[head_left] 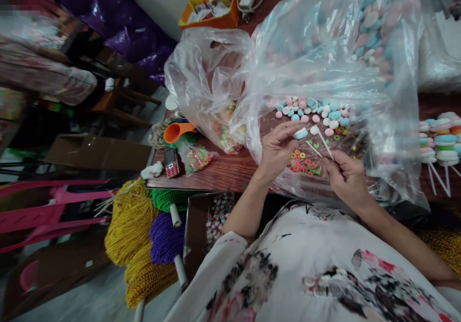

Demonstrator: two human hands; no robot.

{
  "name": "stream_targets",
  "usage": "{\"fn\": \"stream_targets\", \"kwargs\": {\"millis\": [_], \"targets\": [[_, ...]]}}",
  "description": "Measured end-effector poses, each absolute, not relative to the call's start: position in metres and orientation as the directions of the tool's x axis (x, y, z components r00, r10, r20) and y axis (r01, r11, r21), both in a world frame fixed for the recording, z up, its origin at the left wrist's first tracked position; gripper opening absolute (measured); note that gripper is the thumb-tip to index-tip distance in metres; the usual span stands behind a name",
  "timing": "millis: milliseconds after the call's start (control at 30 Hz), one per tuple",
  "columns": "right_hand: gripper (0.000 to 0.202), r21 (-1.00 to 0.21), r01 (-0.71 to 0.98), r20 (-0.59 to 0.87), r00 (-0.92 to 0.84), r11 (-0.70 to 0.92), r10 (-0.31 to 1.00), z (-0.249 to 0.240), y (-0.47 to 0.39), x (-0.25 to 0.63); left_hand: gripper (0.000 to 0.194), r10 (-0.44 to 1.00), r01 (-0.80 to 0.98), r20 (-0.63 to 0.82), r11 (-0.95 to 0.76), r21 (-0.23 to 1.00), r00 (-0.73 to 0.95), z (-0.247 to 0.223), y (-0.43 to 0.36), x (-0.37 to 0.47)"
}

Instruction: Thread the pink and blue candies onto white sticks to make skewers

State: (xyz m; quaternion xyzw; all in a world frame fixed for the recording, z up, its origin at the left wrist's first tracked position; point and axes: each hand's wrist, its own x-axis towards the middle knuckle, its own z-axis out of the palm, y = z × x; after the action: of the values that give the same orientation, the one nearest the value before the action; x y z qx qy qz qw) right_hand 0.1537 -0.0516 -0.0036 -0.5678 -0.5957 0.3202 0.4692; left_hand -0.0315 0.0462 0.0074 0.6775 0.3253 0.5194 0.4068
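Over the reddish-brown table (pixel 228 175), the left hand (pixel 275 150) pinched a blue-and-white disc (pixel 301 134); the right hand (pixel 346 173) gripped two thin white sticks (pixel 324 142), near loose pastel discs (pixel 334 115).

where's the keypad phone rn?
Head view, left of centre: the phone lies on the table near its front left corner, between a crumpled white wad and a small bag of coloured pieces.

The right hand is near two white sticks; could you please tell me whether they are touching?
Touching. The head view shows the right hand pinching the white sticks at their near ends.
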Motion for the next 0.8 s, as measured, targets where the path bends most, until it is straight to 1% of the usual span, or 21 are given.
{"fn": "stream_targets", "kwargs": {"millis": [133,200,267,367,433,500,533,567,633,700,800], "targets": [[0.02,-0.926,0.329,0.238,0.125,0.186,0.963,-0.007,-0.051,0.146,0.03,0.8,0.153,0.57,-0.597,0.788,0.186,-0.007,0.033,-0.024],[0.019,-0.928,0.31,0.258,0.126,0.209,0.958,-0.005,-0.05,0.14,0.033,0.765,0.176,0.617,-0.643,0.745,0.181,-0.009,0.025,-0.021],[0.02,-0.926,0.304,0.269,0.109,0.226,0.957,-0.002,-0.046,0.134,0.034,0.754,0.168,0.618,-0.654,0.738,0.223,-0.007,0.019,-0.02],[0.018,-0.926,0.311,0.26,0.112,0.215,0.959,0.0,-0.036,0.131,0.031,0.79,0.146,0.522,-0.586,0.797,0.321,-0.004,0.016,-0.029],[0.016,-0.938,0.304,0.22,0.154,0.165,0.963,-0.003,-0.03,0.137,0.033,0.858,0.177,0.416,-0.479,0.86,0.301,-0.007,0.021,-0.042],[0.015,-0.954,0.279,0.164,0.189,0.107,0.968,-0.011,-0.027,0.15,0.033,0.911,0.292,0.333,-0.396,0.87,0.243,-0.014,0.028,-0.056],[0.014,-0.958,0.273,0.143,0.19,0.087,0.971,-0.015,-0.027,0.158,0.03,0.917,0.379,0.309,-0.388,0.84,0.254,-0.019,0.032,-0.062],[0.014,-0.958,0.276,0.126,0.178,0.073,0.976,-0.02,-0.029,0.166,0.025,0.909,0.47,0.286,-0.404,0.785,0.305,-0.024,0.035,-0.066],[0.018,-0.948,0.316,0.092,0.128,0.047,0.987,-0.028,-0.036,0.179,0.015,0.868,0.612,0.198,-0.466,0.638,0.455,-0.031,0.038,-0.068],[0.024,-0.931,0.363,0.058,0.071,0.028,0.996,-0.033,-0.046,0.188,0.015,0.838,0.683,0.085,-0.494,0.538,0.539,-0.037,0.038,-0.066],[0.026,-0.918,0.397,0.033,0.016,0.024,0.999,-0.036,-0.061,0.196,0.02,0.841,0.733,0.022,-0.483,0.479,0.54,-0.041,0.038,-0.06]]}}
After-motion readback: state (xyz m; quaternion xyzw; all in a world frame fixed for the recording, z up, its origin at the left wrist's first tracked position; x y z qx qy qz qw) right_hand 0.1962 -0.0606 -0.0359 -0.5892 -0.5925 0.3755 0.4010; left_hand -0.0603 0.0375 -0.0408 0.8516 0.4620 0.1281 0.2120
